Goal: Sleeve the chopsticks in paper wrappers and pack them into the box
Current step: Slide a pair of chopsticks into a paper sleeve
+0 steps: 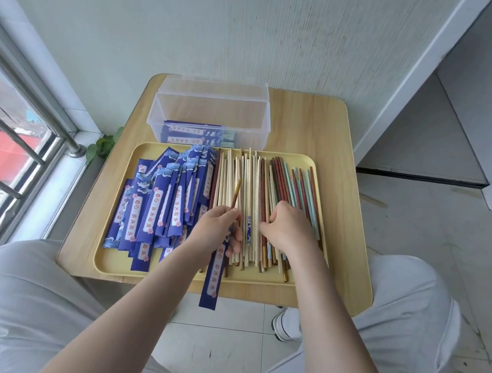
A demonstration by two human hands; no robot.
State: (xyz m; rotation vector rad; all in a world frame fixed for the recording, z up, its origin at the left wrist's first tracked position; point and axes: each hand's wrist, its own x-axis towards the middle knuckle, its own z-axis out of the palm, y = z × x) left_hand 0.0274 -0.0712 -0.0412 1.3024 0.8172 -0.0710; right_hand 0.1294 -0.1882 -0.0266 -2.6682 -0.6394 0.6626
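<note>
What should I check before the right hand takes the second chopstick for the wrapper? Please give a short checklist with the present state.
1. Left hand holds one chopstick: ok.
2. A blue wrapper is ready in the same hand, hanging over the tray edge: ok.
3. Wrapper mouth open for sliding in: cannot tell, the hand hides it.
4. Right hand is on the loose chopsticks and has a matching one: cannot tell, its fingers hide what they touch.
5. Clear box is open and has room, with a few sleeved pairs at the bottom: ok.
</note>
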